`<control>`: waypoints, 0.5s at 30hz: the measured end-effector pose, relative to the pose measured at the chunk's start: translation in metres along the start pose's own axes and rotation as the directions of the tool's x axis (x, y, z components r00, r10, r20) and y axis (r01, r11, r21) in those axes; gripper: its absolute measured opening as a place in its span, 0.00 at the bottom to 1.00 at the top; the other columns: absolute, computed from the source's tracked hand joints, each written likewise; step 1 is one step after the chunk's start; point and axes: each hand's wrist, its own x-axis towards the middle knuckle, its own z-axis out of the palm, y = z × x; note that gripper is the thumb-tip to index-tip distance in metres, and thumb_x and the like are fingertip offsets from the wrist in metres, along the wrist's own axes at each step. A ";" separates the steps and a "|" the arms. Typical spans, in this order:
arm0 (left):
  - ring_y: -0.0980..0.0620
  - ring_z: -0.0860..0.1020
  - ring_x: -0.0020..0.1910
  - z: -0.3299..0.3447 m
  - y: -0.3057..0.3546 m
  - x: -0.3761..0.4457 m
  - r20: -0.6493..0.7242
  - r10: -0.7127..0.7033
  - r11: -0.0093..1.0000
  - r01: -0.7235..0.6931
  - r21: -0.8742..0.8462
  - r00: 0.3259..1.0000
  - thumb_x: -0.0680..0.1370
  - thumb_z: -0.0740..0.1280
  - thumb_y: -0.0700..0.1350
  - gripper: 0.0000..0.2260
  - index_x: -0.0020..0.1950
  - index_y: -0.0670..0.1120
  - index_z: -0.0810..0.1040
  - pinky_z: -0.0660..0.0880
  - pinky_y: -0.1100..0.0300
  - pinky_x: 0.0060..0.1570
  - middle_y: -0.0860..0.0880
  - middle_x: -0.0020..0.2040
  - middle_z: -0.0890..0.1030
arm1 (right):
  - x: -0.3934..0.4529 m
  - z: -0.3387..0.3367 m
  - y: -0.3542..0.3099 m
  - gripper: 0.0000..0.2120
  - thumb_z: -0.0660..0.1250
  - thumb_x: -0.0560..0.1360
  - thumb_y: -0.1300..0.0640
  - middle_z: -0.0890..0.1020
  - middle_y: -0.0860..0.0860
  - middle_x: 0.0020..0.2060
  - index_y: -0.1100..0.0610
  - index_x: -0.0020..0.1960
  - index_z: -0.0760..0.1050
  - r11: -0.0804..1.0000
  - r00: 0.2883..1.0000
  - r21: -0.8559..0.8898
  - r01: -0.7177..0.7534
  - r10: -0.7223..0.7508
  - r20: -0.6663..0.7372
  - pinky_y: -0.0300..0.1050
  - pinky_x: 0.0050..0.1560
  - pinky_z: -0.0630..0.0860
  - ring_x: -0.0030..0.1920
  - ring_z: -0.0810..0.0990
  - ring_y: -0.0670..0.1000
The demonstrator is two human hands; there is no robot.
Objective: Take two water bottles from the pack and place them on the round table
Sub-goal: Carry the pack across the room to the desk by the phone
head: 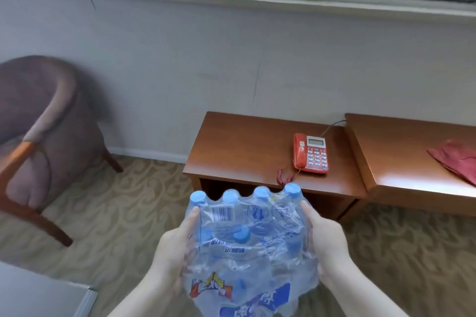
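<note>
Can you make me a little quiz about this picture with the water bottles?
1. True or false: both hands, left and right, hold the pack.
2. What colour is the phone on the side table?
A) red B) green C) black
3. Fill in: the bottle caps are ____.

Key: 1 true; 2 A; 3 blue.
</note>
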 end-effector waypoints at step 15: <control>0.57 0.60 0.17 0.054 0.099 0.195 -0.227 0.030 0.975 0.021 0.221 0.973 0.73 0.67 0.66 0.23 0.46 0.45 0.79 0.60 0.62 0.24 0.57 0.19 0.63 | 0.192 0.071 -0.103 0.16 0.69 0.74 0.45 0.87 0.48 0.32 0.50 0.31 0.84 0.999 0.998 -0.021 0.040 -0.039 0.050 0.57 0.49 0.79 0.44 0.83 0.57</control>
